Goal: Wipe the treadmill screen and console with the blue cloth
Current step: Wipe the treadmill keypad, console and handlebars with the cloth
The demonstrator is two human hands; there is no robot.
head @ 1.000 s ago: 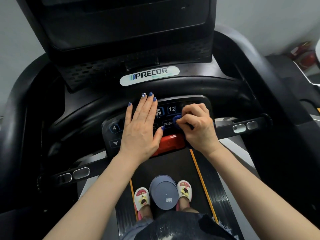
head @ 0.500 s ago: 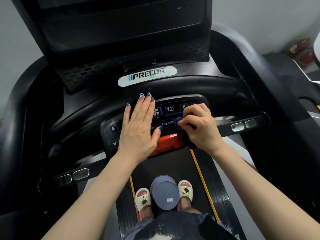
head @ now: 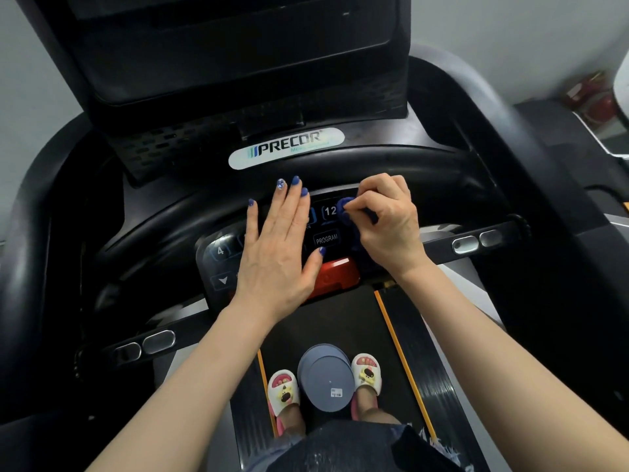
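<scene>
The black treadmill console (head: 218, 253) carries lit buttons marked 4, 12 and PROGRAM, with a red stop button (head: 335, 275) at its near edge. My left hand (head: 277, 253) lies flat and open on the left half of the button panel. My right hand (head: 388, 223) is bunched around a small blue cloth (head: 347, 207), pressing it on the buttons at the panel's upper right, beside the 12. Most of the cloth is hidden under my fingers. The dark tilted screen (head: 238, 59) rises above the console, untouched by either hand.
A thick curved handlebar (head: 204, 202) arcs just beyond the console, below the white PRECOR label (head: 286, 148). Side grips with silver sensors (head: 476, 241) stick out left and right. My slippered feet and a round grey disc (head: 325, 383) are on the belt below.
My right hand has slid the cloth from the PROGRAM row up to the top row beside the 12. My left hand stays flat in the same place.
</scene>
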